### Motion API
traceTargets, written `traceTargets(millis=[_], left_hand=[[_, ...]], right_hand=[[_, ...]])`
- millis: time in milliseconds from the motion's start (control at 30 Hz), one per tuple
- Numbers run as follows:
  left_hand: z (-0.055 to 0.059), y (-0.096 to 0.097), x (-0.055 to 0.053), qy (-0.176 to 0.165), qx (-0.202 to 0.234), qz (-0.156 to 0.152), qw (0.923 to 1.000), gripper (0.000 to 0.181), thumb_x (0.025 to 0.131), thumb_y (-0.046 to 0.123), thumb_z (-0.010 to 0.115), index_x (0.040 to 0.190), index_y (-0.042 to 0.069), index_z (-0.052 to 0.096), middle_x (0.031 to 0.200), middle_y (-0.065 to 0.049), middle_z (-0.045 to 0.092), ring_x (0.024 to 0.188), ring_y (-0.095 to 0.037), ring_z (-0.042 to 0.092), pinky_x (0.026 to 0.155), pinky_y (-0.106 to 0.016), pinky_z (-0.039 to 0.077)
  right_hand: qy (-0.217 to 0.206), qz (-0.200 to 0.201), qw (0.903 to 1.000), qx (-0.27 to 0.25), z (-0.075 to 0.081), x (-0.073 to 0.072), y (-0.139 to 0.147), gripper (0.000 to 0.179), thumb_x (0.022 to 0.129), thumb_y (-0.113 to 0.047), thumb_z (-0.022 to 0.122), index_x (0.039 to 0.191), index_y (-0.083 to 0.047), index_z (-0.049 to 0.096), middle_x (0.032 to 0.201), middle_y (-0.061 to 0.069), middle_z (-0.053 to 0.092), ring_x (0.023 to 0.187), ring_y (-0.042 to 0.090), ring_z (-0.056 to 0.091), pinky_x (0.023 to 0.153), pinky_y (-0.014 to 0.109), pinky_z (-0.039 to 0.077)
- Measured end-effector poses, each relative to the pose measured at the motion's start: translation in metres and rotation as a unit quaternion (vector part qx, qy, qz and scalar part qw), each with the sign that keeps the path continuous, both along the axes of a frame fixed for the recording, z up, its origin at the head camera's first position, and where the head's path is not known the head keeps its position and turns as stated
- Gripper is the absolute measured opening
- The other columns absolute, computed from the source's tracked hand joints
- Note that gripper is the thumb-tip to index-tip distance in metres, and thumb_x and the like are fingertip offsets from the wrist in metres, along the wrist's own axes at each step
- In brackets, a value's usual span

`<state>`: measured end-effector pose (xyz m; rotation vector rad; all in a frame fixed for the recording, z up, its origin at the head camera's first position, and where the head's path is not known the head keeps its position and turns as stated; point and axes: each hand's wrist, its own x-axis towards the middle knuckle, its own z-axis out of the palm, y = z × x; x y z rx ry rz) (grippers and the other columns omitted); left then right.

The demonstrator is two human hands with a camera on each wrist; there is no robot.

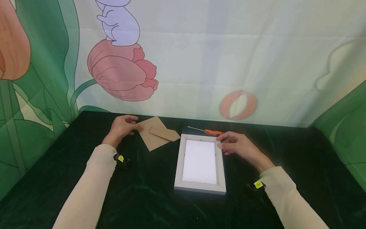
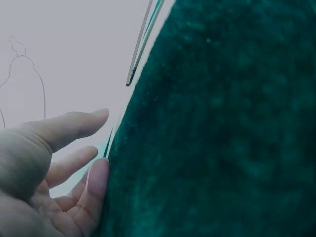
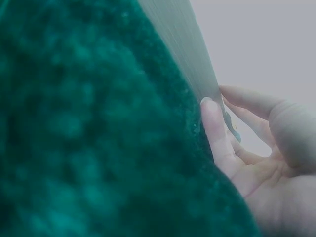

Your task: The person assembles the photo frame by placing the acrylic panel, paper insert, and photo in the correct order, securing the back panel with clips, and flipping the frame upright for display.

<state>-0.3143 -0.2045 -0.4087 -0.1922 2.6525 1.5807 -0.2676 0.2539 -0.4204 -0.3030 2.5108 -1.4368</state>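
Note:
A white picture frame lies flat on the dark green cloth, with a pale sheet inside its opening. My right hand holds the frame's right edge near the far corner; its thumb and fingertips meet the wooden edge in the right wrist view. At the left, my left hand is beside a brown backing board with a fold-out stand on it. The left wrist view shows those fingers loosely bent, with nothing between them and the thumb.
A screwdriver with an orange handle lies behind the frame, its shaft pointing left. Partly under the frame's far edge is a dark flat piece. A printed curtain hangs behind the green velvet-covered table.

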Motion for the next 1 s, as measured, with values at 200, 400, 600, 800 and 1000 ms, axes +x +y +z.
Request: traceTargets(millis=[200, 400, 600, 800, 1000], left_hand=[[-0.0006, -0.0024, -0.0006, -0.009, -0.048, -0.016, 0.9987, 0.069, 0.095, 0.023, 0.082, 0.152, -0.002, 0.052, 0.147, -0.027, 0.052, 0.122, -0.043, 0.060, 0.107, -0.049, 0.053], [-0.0004, -0.0024, -0.0007, -0.016, -0.089, -0.016, 0.9958, 0.075, 0.092, 0.034, 0.086, 0.149, -0.001, 0.054, 0.144, -0.026, 0.054, 0.113, -0.041, 0.061, 0.102, -0.052, 0.056], [0.0003, -0.0012, 0.0005, -0.014, -0.098, -0.015, 0.9949, 0.069, 0.092, 0.033, 0.085, 0.146, 0.000, 0.058, 0.142, -0.025, 0.057, 0.112, -0.040, 0.060, 0.100, -0.052, 0.056], [-0.0012, -0.0010, -0.0015, -0.022, -0.099, -0.014, 0.9948, 0.068, 0.092, 0.032, 0.086, 0.145, 0.000, 0.058, 0.138, -0.024, 0.057, 0.113, -0.041, 0.060, 0.103, -0.052, 0.055], [-0.0019, -0.0044, -0.0042, -0.031, -0.084, -0.023, 0.9957, 0.071, 0.091, 0.032, 0.087, 0.144, -0.004, 0.055, 0.137, -0.026, 0.054, 0.115, -0.042, 0.059, 0.105, -0.053, 0.054]], right_hand=[[-0.002, -0.006, 1.0000, 0.006, 0.0002, -0.0008, -0.0003, 0.045, 0.099, -0.031, 0.078, 0.137, -0.011, 0.066, 0.125, 0.014, 0.069, 0.099, 0.030, 0.072, 0.091, 0.040, 0.061], [0.002, -0.001, 1.0000, 0.008, 0.0009, -0.0009, -0.0012, 0.045, 0.098, -0.032, 0.079, 0.136, -0.011, 0.066, 0.125, 0.014, 0.069, 0.100, 0.029, 0.073, 0.091, 0.040, 0.061], [0.003, -0.004, 0.9999, 0.015, 0.0013, -0.0019, -0.0019, 0.047, 0.098, -0.034, 0.079, 0.137, -0.011, 0.066, 0.125, 0.013, 0.070, 0.100, 0.028, 0.073, 0.090, 0.039, 0.061], [0.004, -0.005, 0.9998, 0.017, 0.0014, -0.0022, -0.0012, 0.046, 0.098, -0.033, 0.079, 0.136, -0.011, 0.066, 0.123, 0.013, 0.070, 0.100, 0.029, 0.073, 0.090, 0.039, 0.062], [0.003, -0.006, 0.9999, 0.013, 0.0005, -0.0003, -0.0001, 0.045, 0.098, -0.033, 0.079, 0.136, -0.011, 0.066, 0.122, 0.013, 0.070, 0.099, 0.029, 0.073, 0.090, 0.040, 0.061]])
